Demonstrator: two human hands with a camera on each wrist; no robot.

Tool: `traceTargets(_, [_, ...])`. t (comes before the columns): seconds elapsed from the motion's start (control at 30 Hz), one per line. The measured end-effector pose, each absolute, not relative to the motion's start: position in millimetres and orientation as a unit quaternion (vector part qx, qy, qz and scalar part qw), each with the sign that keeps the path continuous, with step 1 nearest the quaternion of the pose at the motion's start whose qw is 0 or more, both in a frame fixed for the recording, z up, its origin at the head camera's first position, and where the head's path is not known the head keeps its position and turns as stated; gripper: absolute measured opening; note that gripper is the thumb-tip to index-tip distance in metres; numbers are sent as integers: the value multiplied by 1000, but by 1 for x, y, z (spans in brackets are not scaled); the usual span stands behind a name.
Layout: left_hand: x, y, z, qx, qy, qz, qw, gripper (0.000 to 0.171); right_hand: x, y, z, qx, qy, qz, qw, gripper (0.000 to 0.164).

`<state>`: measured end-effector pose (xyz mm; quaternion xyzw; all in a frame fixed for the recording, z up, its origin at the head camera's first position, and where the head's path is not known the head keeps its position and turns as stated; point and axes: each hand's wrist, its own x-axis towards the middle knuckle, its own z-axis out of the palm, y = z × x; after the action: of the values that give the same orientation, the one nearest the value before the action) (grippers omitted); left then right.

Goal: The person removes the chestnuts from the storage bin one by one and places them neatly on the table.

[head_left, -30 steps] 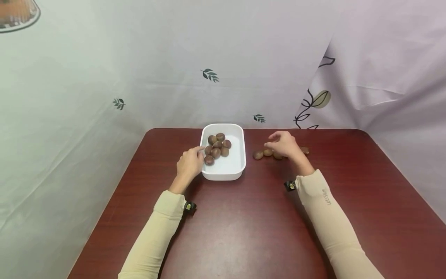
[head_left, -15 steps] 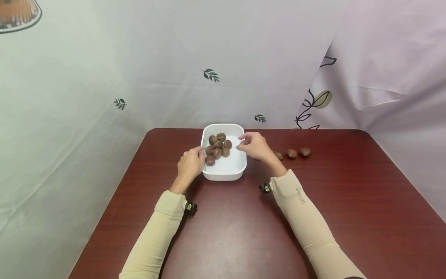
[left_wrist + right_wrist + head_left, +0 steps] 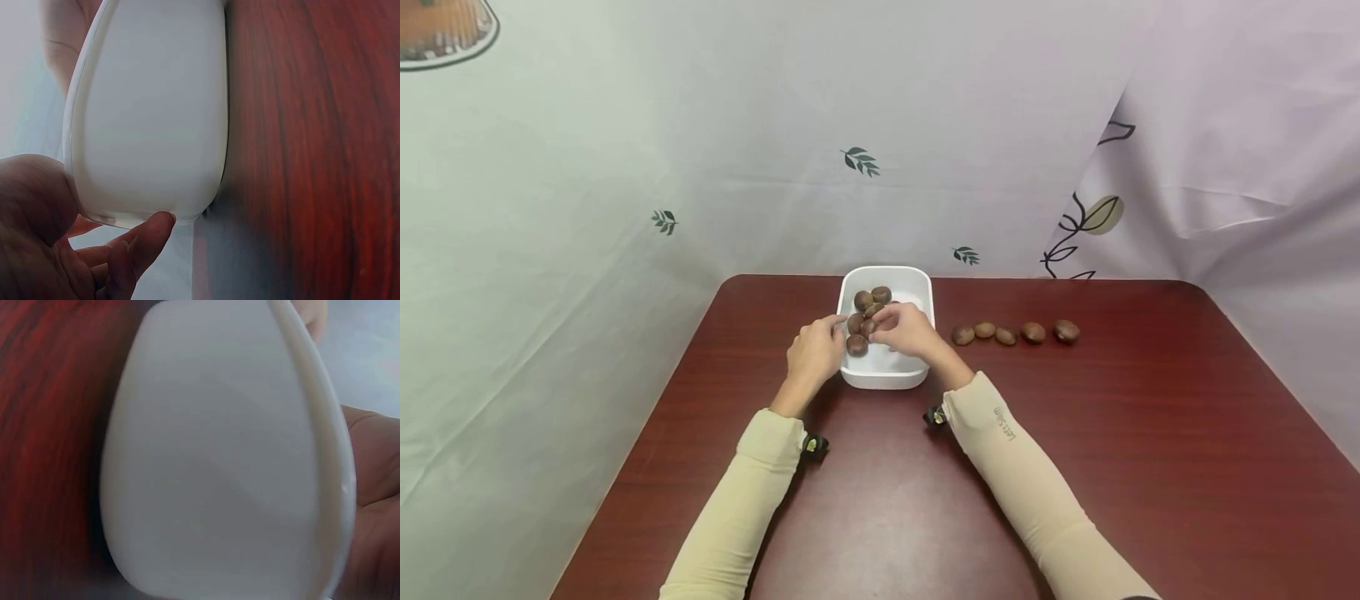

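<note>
Just beside the fingers (image 3: 888, 313) of the right hand (image 3: 910, 330) lies a chestnut (image 3: 867, 327).

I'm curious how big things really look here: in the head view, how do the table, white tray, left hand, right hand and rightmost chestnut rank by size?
Largest to smallest:
1. Table
2. White tray
3. Left hand and right hand: too alike to rank
4. Rightmost chestnut

"LetsSlim" lettering (image 3: 1003, 423), right sleeve (image 3: 1037, 487) (slanting)
</note>
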<state>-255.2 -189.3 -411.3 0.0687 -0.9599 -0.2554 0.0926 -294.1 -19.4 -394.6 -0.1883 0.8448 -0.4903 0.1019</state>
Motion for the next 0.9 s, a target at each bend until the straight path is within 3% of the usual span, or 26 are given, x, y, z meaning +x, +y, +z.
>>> traceTargets(0.5, [-254,-187,-412,65,-961,-252,91,32,-297,-44,-421,-160,838,-501,144,44])
traceTargets(0.9, [-257,-188,-413,65,-961,-249,97,32,-298,-49,-424,-169,830,-502,173,41])
